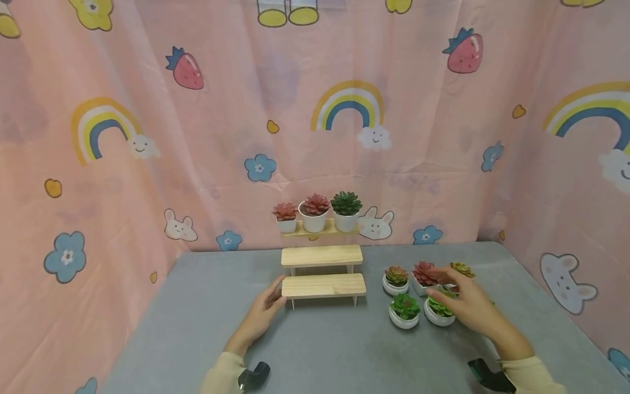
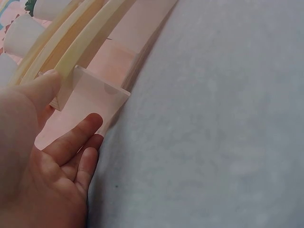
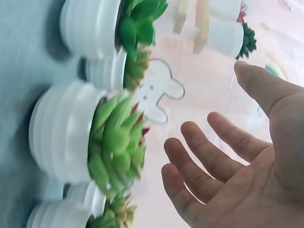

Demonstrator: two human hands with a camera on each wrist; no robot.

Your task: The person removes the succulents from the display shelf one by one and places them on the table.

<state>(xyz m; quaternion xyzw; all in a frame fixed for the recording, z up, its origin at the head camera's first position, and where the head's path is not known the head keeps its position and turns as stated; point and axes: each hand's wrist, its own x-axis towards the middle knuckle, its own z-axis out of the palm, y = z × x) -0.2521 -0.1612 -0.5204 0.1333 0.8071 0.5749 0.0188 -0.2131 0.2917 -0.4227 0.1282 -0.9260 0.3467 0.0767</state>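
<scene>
A stepped display stand (image 1: 323, 286) with pale wooden boards has several potted succulents on its top board, two reddish and one dark green. My left hand (image 1: 260, 316) is at the left end of its lowest board. In the left wrist view the thumb lies on the board's end (image 2: 78, 54), and the other fingers bend beside the clear side support (image 2: 90, 95). My right hand (image 1: 472, 306), fingers spread and holding nothing, hovers over a group of small potted succulents. Nearest below it is a light green succulent (image 3: 116, 142) in a white ribbed pot.
Also in the group on the grey table (image 1: 211, 306) are a bright green succulent (image 1: 406, 307), an orange-green one (image 1: 396, 277), a reddish one (image 1: 424, 273) and a yellowish one (image 1: 461, 268). A pink patterned curtain (image 1: 221, 137) hangs behind the table.
</scene>
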